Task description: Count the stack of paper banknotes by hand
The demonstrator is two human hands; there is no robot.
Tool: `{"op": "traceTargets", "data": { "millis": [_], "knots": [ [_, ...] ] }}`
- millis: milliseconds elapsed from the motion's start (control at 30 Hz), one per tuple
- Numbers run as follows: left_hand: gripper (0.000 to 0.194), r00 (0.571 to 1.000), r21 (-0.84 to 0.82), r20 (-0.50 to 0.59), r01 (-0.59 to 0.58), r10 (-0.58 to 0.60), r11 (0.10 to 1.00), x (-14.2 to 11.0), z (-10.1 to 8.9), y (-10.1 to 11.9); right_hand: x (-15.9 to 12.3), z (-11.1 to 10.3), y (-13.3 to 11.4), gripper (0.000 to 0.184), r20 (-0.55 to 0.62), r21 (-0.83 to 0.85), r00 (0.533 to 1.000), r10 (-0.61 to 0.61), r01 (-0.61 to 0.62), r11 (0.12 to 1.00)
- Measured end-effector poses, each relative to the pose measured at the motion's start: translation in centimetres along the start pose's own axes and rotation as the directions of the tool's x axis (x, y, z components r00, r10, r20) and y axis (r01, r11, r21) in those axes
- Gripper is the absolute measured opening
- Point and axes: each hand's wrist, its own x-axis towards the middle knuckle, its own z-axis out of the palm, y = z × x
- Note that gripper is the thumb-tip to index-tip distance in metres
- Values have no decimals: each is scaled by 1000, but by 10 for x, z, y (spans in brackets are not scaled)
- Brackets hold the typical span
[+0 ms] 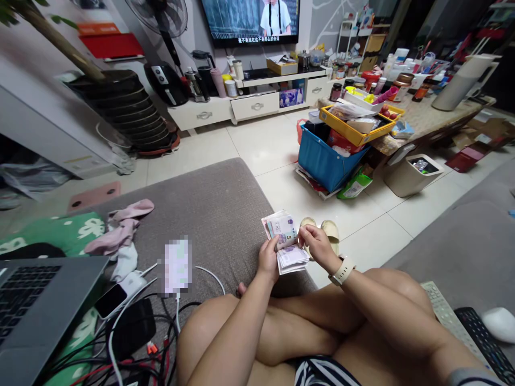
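Legs: crossed, bare, lowest in view, on the grey sofa [209,203]
Left hand [269,257]: closed around the lower end of a stack of banknotes [286,244], thumb on top
Right hand [317,244]: fingertips pinched narrow on the right edge of the upper notes, a pale watch [343,271] on its wrist
Banknotes: held between both hands above the sofa's front edge, top notes fanned up and back, the rest flat underneath; one face shows a 5
Below the notes: tiled floor [362,214] and a pair of slippers [322,229], partly hidden by the right hand
Left side: laptop [36,305], phone [110,300], a tangle of cables [132,343], pink cloth [120,228] on the sofa
Right side: keyboard [446,311] and mouse [501,323] by the knee
Further off: blue bin [322,161], yellow tray [354,134], TV [249,19]
Risk, slip: the fanned notes are gripped at one edge only, so a loose pinch could likely let some slide off over the sofa edge to the floor
Risk, sticking: two notes clinging together may lift as one and go unnoticed
Risk, fan: a standing fan [161,16] is near the TV; whether it runs cannot be told, but moving air could ruffle the raised notes
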Motion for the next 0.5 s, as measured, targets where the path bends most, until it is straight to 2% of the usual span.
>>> {"op": "traceTargets", "data": {
  "millis": [200, 500],
  "knots": [
    [29, 998, 74, 56, -15, 11, 997, -1, -7, 0, 2, -2, 7, 30, -139, -28, 989, 53, -57, 998],
    [30, 993, 60, 119, -1, -6, 998, -7, -1, 1, 4, -4, 11, 29, -114, -18, 992, 58, -61, 998]
  ]
}}
